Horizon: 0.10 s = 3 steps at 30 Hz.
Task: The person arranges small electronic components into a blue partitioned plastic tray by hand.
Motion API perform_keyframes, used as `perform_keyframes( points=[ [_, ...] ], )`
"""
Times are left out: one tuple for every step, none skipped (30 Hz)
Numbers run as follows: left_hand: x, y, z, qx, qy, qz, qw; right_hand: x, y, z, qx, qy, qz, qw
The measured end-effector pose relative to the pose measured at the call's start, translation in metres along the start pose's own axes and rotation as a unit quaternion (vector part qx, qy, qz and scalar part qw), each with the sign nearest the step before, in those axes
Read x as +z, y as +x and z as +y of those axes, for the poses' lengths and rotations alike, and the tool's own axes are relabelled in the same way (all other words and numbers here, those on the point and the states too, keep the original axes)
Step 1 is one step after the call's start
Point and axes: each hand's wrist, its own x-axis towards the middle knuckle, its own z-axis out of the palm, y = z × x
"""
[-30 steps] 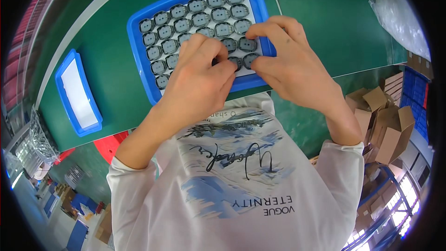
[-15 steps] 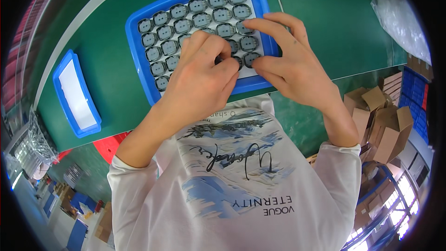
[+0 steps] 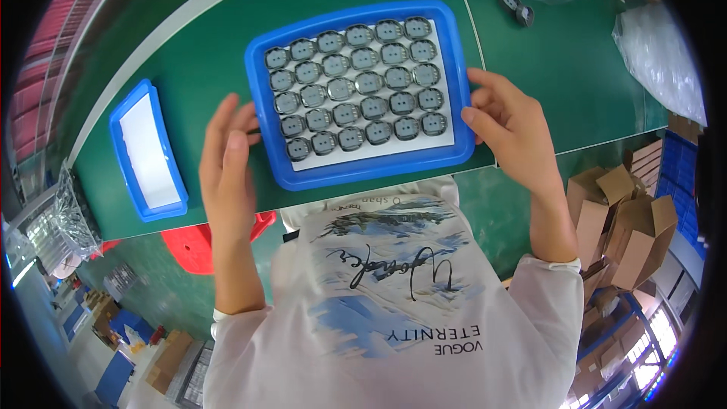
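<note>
A blue tray [image 3: 363,176] lies on the green table in front of me, lined with a white sheet. Rows of small rounded dark-grey housings [image 3: 369,83], like watch cases, fill it. At the tray's right rim my right hand [image 3: 517,127] pinches the edge, thumb on the near side of the fingers. My left hand [image 3: 227,170] is beside the left rim with its fingers stretched out and the thumb apart. Its fingertips come close to the rim; whether they touch it I cannot tell.
A second blue tray [image 3: 179,174] with a white liner sits at the left of the green table [image 3: 560,68]. More dark parts [image 3: 516,7] and clear plastic bags [image 3: 657,57] lie at the far right. Cardboard boxes [image 3: 632,235] stand right of the table; a red stool [image 3: 189,248] is below its near edge.
Both hands have come off the housings and moved apart to the tray's sides. The tray sits lower and farther right in view, as the whole view has shifted.
</note>
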Motion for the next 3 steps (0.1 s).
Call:
perform_keyframes(
  points=[
    [-0.0023, -0.0037, -0.0021, 0.006, 0.000, 0.008, 1.000, 0.0009, 0.0020, -0.0004, 0.010, -0.001, -0.003, 1.000],
    [-0.0005, -0.0077, -0.0037, 0.005, -0.090, -0.015, 0.996, 0.0020, 0.0034, -0.0008, 0.015, 0.021, -0.009, 1.000],
    [0.0052, -0.0087, -0.0046, 0.005, -0.180, -0.042, 0.983, 0.0023, 0.0045, -0.0013, 0.020, 0.041, -0.011, 0.999]
  ],
)
